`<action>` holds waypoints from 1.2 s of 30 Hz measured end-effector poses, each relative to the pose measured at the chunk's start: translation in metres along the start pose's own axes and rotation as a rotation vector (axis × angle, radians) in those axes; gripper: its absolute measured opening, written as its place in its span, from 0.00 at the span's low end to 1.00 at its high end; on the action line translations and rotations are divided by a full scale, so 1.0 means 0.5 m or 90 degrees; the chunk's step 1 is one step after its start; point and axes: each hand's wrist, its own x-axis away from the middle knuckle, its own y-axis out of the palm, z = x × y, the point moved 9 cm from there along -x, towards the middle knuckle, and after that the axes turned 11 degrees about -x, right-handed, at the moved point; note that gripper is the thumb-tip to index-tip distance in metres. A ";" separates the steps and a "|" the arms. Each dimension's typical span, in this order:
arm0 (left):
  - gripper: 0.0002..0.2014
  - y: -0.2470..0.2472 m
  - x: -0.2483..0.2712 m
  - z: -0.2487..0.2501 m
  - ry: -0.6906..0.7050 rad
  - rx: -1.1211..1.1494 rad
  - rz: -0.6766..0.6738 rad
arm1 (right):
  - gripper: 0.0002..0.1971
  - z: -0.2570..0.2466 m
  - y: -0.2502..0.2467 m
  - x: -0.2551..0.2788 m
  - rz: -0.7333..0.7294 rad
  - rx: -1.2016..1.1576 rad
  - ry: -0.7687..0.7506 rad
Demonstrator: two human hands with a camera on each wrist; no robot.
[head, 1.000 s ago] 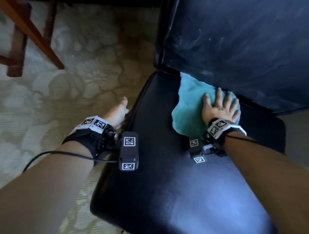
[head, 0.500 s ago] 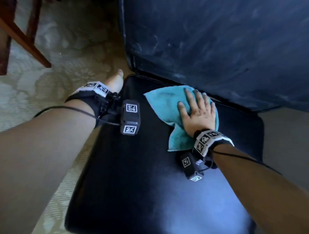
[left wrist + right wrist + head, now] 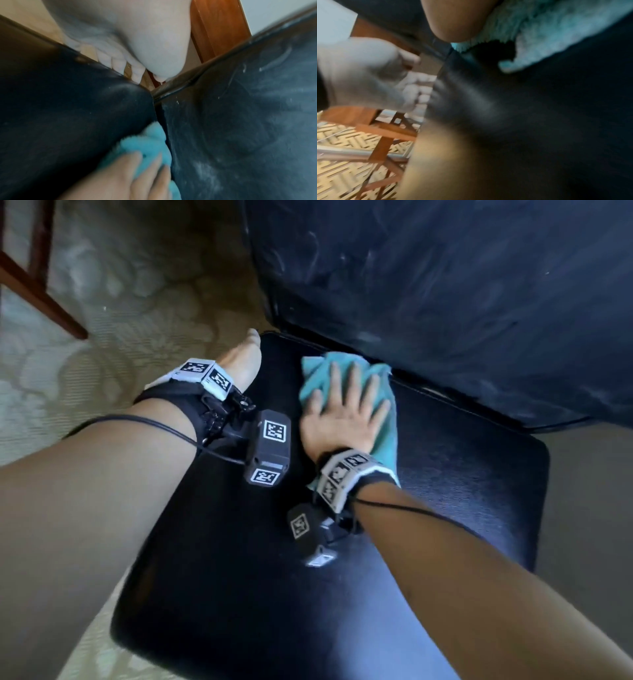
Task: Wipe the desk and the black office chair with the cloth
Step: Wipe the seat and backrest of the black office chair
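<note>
The black office chair's seat (image 3: 239,577) fills the head view, its dusty, streaked backrest (image 3: 445,285) behind it. A teal cloth (image 3: 317,369) lies bunched at the seat's rear left, right against the backrest seam. My right hand (image 3: 346,412) presses flat on the cloth with fingers spread and straight. My left hand (image 3: 243,357) grips the seat's left edge, its fingers curled round the rim, as the right wrist view shows (image 3: 412,92). In the left wrist view the cloth (image 3: 149,142) sits in the crease under my right fingers (image 3: 137,175).
Pale patterned carpet (image 3: 120,302) surrounds the chair. Brown wooden furniture legs (image 3: 41,285) stand on it at the far left. Cables run from both wrist cameras along my forearms.
My right hand has slid the cloth leftward along the rear of the seat, close to my left hand. The left hand keeps its hold on the seat edge.
</note>
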 end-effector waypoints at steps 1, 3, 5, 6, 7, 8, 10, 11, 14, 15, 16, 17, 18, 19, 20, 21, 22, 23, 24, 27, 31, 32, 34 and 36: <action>0.34 -0.006 -0.006 -0.011 0.002 0.040 -0.012 | 0.29 -0.058 0.022 0.000 -0.025 0.005 -0.061; 0.31 -0.026 -0.038 -0.040 0.008 0.120 -0.020 | 0.28 -0.146 0.054 -0.005 -0.086 0.033 -0.183; 0.30 -0.054 -0.048 -0.076 -0.007 0.158 -0.010 | 0.27 -0.207 0.077 -0.014 -0.124 0.071 -0.306; 0.29 -0.061 -0.058 -0.094 -0.004 0.165 -0.008 | 0.27 -0.229 0.083 -0.020 -0.130 0.084 -0.350; 0.25 -0.064 -0.069 -0.113 0.001 0.166 -0.005 | 0.26 -0.246 0.089 -0.027 -0.134 0.093 -0.376; 0.21 -0.063 -0.069 -0.128 0.001 0.175 -0.004 | 0.26 -0.261 0.096 -0.037 -0.140 0.098 -0.388; 0.17 -0.056 -0.070 -0.142 -0.016 0.264 -0.032 | 0.25 -0.286 0.108 -0.065 -0.158 0.100 -0.378; 0.19 -0.052 -0.072 -0.147 -0.029 0.309 -0.049 | 0.24 -0.295 0.112 -0.080 -0.171 0.105 -0.360; 0.32 -0.037 -0.064 -0.148 -0.035 0.380 -0.139 | 0.22 -0.319 0.119 -0.103 -0.190 0.142 -0.332; 0.34 -0.034 -0.066 -0.152 -0.030 0.399 -0.154 | 0.22 -0.324 0.121 -0.097 -0.183 0.151 -0.344; 0.37 -0.029 -0.065 -0.162 -0.029 0.403 -0.164 | 0.21 -0.321 0.121 -0.085 -0.174 0.151 -0.359; 0.38 -0.026 -0.055 -0.174 -0.030 0.387 -0.169 | 0.22 -0.313 0.120 -0.063 -0.165 0.144 -0.380; 0.37 -0.026 -0.047 -0.194 -0.045 0.385 -0.159 | 0.22 -0.304 0.121 -0.029 -0.157 0.136 -0.408; 0.36 -0.024 -0.040 -0.225 -0.069 0.380 -0.143 | 0.23 -0.292 0.124 0.010 -0.153 0.129 -0.439; 0.35 -0.021 -0.035 -0.259 -0.094 0.381 -0.132 | 0.24 -0.280 0.127 0.049 -0.155 0.119 -0.463; 0.35 -0.019 -0.022 -0.291 -0.122 0.373 -0.125 | 0.24 -0.270 0.131 0.079 -0.162 0.111 -0.477; 0.33 -0.018 -0.011 -0.322 -0.155 0.374 -0.108 | 0.24 -0.267 0.134 0.093 -0.170 0.111 -0.481; 0.31 -0.019 0.003 -0.343 -0.172 0.374 -0.084 | 0.24 -0.270 0.138 0.091 -0.182 0.119 -0.482; 0.29 -0.020 0.010 -0.366 -0.179 0.369 -0.056 | 0.24 -0.282 0.142 0.080 -0.192 0.134 -0.481; 0.30 -0.015 0.052 -0.401 -0.199 0.366 -0.021 | 0.27 -0.321 0.154 0.019 -0.194 0.180 -0.430; 0.36 0.019 0.090 -0.403 -0.153 0.493 -0.169 | 0.25 -0.339 0.182 0.058 -0.192 0.229 -0.391; 0.38 0.016 0.092 -0.408 -0.139 0.504 -0.170 | 0.25 -0.337 0.194 0.100 -0.202 0.248 -0.423; 0.38 0.009 0.101 -0.415 -0.140 0.534 -0.148 | 0.24 -0.316 0.206 0.203 -0.211 0.256 -0.489; 0.33 0.001 0.122 -0.416 -0.143 0.555 -0.098 | 0.24 -0.287 0.206 0.282 -0.220 0.222 -0.526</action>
